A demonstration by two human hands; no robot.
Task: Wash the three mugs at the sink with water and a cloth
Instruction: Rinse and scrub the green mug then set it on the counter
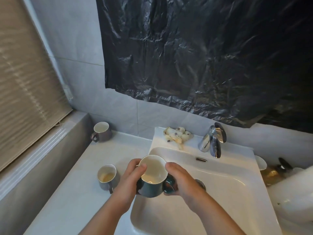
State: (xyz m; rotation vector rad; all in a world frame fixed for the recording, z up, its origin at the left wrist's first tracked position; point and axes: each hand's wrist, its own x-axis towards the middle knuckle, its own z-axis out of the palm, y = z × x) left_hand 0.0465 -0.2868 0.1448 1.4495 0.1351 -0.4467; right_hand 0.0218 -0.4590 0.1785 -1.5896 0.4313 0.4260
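Seen from the head, we hold the dark green mug upright over the left edge of the sink. Our left hand wraps its side with the thumb on the rim, and our right hand curls round the handle. On the counter to the left stand the near grey mug, stained inside, and the far grey mug. The cloth lies crumpled on the back ledge beside the tap.

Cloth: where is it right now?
In the head view the cloth lies crumpled on the back ledge of the sink, left of the tap, beyond the dark mug held by the left hand and right hand.
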